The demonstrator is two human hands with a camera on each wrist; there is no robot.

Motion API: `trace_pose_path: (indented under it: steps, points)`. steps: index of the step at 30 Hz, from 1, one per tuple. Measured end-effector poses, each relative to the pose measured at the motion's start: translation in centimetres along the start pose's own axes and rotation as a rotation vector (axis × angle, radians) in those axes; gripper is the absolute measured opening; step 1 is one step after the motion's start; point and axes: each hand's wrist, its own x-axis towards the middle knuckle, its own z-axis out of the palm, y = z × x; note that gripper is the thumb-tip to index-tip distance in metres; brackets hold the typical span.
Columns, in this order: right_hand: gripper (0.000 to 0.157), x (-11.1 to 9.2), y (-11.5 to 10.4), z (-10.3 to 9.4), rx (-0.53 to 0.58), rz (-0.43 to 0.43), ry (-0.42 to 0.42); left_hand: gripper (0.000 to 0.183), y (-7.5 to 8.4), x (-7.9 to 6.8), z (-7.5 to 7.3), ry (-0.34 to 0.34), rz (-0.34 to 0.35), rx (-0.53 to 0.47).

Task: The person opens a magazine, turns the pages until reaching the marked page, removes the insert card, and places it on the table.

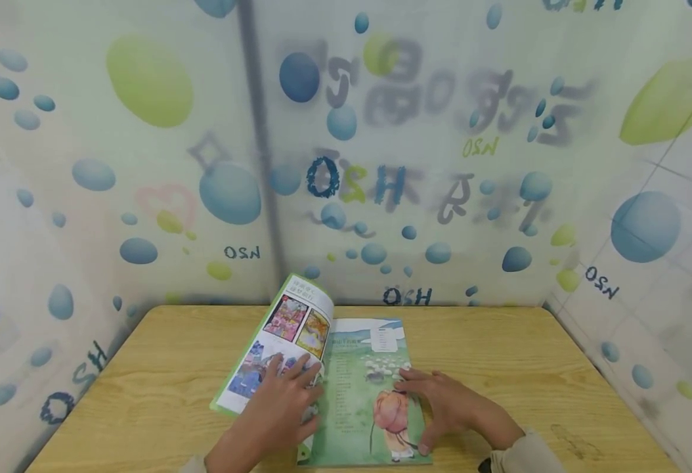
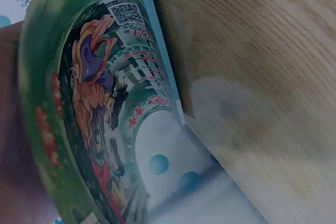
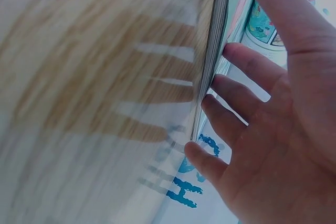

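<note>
An illustrated magazine [image 1: 346, 394] lies spread on the table, its left side raised and curved. My left hand [image 1: 281, 404] rests on that left page, fingers spread over its pictures. The cover [image 2: 94, 93] shows a barcode and painted figures in the left wrist view; the left hand is mostly cut off there. At the right page, with sheep and a figure in a big hat, my right hand [image 1: 449, 404] touches the edge with spread fingers and thumb. In the right wrist view, the right hand [image 3: 283, 129] has its fingertips along the page block [image 3: 212, 40].
The wooden table [image 1: 499, 348] extends around the magazine on both sides and behind it. A pale curtain [image 1: 381, 164] with blue and green spots and H2O lettering hangs behind the table and along both sides.
</note>
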Motion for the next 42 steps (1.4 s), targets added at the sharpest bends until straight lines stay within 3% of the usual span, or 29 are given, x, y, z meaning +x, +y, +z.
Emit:
trace_pose_path:
  steps: [10, 16, 25, 42]
  points:
    - [0.102, -0.1, -0.2, -0.1, 0.004, 0.007, -0.001, 0.045, -0.4, -0.4, 0.4, -0.018, -0.056, -0.051]
    - [0.102, -0.1, -0.3, -0.1, 0.008, 0.011, -0.002, 0.054, -0.7, -0.7, 0.9, -0.055, -0.117, -0.172]
    - [0.101, -0.2, -0.4, -0.2, 0.018, 0.011, -0.001, 0.046, -0.9, -0.9, 1.1, -0.129, -0.118, -0.288]
    - [0.093, -0.1, -0.8, -0.4, 0.055, 0.041, -0.003, 0.045, -1.0, -1.0, 1.5, -0.150, -0.125, -0.301]
